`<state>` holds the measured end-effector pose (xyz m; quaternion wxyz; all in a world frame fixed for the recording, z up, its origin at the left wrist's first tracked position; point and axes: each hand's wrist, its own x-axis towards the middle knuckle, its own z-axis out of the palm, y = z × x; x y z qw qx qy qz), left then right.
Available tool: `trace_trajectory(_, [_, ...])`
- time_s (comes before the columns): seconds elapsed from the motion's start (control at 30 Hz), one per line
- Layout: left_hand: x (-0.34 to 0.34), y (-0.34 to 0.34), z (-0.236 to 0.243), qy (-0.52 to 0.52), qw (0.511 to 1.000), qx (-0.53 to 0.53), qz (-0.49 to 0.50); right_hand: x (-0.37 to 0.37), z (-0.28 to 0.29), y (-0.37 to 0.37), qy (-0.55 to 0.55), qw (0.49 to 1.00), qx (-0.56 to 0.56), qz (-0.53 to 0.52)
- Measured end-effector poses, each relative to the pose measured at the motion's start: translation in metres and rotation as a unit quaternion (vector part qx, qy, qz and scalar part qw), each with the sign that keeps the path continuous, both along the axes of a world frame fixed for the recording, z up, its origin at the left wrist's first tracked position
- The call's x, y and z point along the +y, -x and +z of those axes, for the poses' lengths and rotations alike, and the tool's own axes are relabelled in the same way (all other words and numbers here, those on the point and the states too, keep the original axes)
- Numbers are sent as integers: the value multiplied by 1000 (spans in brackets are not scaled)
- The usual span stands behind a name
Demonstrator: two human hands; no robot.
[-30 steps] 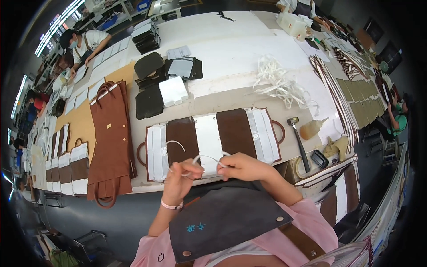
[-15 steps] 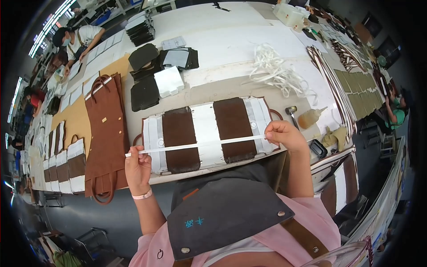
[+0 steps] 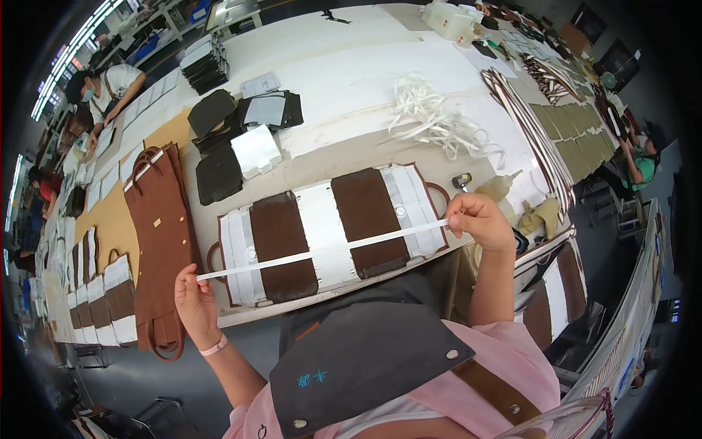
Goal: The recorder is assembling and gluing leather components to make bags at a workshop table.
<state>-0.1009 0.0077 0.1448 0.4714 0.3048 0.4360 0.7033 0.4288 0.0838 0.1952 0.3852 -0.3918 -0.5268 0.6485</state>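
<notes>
A narrow white strip (image 3: 329, 249) is stretched between my two hands. My left hand (image 3: 194, 300) pinches one end between thumb and fingers, left of the bag piece. At the other end, my right hand (image 3: 479, 222) grips the strip in a closed pinch. Below the strip, a bag piece (image 3: 322, 222) lies flat on the table, its lining side up. It has white and dark brown panels, snap buttons and a brown handle loop at each end. The strip runs across it lengthwise, slightly slanted; I cannot tell whether it touches the panels.
Left lies a brown bag piece with handles (image 3: 157, 241). Beyond are dark cut pieces (image 3: 219, 172) and a white block (image 3: 256, 151). Far right are a heap of white strips (image 3: 435, 121), a hammer (image 3: 461, 180) and a glue bottle (image 3: 499, 186). Co-workers sit at both sides.
My left hand has moved left and down, and my right hand slightly right. More of the strip now spans between them. The view has shifted, so the table's things appear further left.
</notes>
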Motion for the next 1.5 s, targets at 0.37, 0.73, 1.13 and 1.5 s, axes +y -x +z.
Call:
trace_trajectory(0.37, [15,11,-22,124,981,144,-41,22,-54,1,38,990,-30,-135])
trace_trajectory(0.73, [96,17,-118,225,819,527,-30,91,-157,44,-54,853,-445,-266])
trace_trajectory(1.13, [71,8,-106,221,910,350,1,81,-131,38,-56,863,-458,-208])
trace_trajectory(1.5, [52,-13,-101,194,846,493,62,79,-135,56,-107,767,-602,-194])
